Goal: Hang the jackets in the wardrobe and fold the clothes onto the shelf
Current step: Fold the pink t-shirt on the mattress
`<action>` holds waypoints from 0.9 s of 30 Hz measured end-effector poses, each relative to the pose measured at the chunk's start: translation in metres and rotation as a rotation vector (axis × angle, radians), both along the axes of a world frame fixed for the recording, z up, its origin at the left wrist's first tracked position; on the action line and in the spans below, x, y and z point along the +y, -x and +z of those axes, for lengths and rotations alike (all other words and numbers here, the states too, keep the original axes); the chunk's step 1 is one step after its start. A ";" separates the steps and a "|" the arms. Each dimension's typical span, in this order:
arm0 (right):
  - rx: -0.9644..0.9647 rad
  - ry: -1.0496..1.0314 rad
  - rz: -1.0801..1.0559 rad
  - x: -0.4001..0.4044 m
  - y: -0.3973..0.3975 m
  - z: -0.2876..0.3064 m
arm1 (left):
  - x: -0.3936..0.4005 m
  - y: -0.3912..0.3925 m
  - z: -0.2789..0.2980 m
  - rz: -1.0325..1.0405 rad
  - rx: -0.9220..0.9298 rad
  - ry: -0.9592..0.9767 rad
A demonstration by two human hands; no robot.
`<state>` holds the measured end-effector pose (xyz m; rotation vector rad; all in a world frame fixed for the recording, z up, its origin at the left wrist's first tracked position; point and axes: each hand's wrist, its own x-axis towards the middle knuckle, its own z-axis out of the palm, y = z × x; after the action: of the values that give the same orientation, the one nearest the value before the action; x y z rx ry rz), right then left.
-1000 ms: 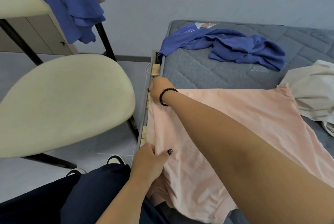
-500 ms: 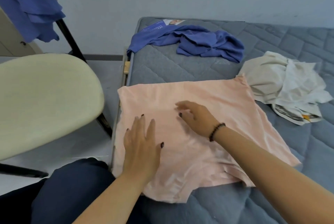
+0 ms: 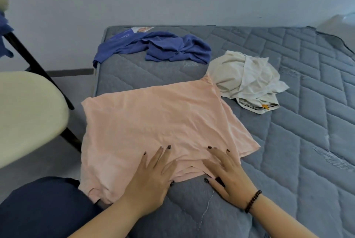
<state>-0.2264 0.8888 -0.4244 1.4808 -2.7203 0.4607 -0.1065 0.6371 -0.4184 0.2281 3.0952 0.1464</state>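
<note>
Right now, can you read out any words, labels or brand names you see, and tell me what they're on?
Mattress label, partly under the blue garment: white lettering on blue, too blurred to read.
Black band on the cream garment: small white print, too small to read.
Nothing else carries text.

A soft, matt pink cloth shirt (image 3: 153, 122) lies on a quilted grey fabric mattress (image 3: 297, 122). At nine o'clock, a smooth cream chair seat (image 3: 28, 112).

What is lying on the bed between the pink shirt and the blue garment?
Nothing: in the head view, only bare grey mattress separates the pink shirt from the blue garment.
</note>
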 end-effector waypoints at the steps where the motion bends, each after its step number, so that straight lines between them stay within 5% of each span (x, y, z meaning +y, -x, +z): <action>1: 0.040 0.109 0.029 0.004 0.000 -0.003 | 0.001 0.000 0.001 -0.018 0.020 0.011; 5: 0.114 0.333 0.023 0.013 -0.003 -0.008 | 0.001 -0.003 -0.001 -0.110 0.152 -0.014; 11: 0.056 0.278 0.011 0.025 -0.003 -0.007 | -0.007 -0.011 -0.001 -0.207 0.191 -0.156; 18: -0.263 0.527 -0.520 -0.038 0.078 0.044 | -0.002 0.007 -0.002 -0.048 0.222 -0.133; 27: -0.381 0.125 -0.789 -0.158 0.240 0.059 | -0.010 0.009 -0.014 -0.182 0.396 -0.331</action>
<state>-0.4666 0.7310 -0.3656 0.2245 -3.1520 0.8912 -0.1153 0.6274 -0.4326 0.6165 3.3919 0.6877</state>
